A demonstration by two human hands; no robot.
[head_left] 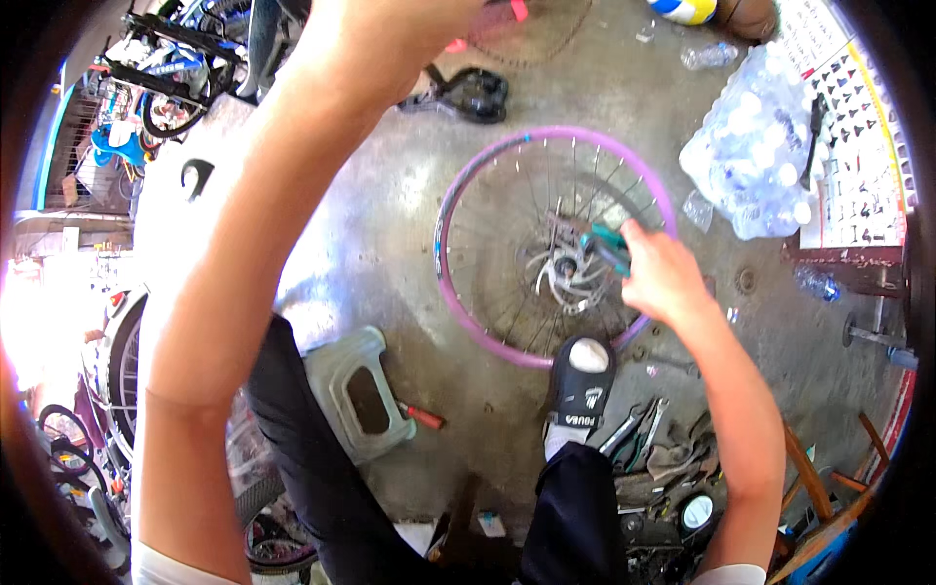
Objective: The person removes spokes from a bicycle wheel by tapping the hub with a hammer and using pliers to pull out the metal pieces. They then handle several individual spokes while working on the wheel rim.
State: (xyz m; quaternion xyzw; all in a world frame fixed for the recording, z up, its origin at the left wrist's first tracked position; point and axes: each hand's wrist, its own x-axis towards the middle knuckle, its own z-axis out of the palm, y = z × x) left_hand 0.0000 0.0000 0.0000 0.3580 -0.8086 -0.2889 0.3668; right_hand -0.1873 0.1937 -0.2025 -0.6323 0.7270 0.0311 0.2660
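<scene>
A bicycle wheel with a purple rim (666, 200) lies flat on the floor in front of me. At its middle are the hub and a silver brake disc (546, 278). My right hand (665, 273) is closed around teal-handled pliers (606, 246), held over the hub beside the disc. My left arm reaches up across the left side, and my left hand (405, 29) is at the top edge. Its fingers are cut off by the frame, so what they do is hidden. My foot in a black sandal (585, 385) is at the near rim of the wheel.
A grey plastic stool (390, 439) and a red-handled screwdriver (421, 415) are left of my foot. Several hand tools (639, 429) lie to its right. A wrapped pack of bottles (751, 146) stands at the right, a black pedal-like part (473, 95) beyond the wheel. Bicycles (180, 78) line the left.
</scene>
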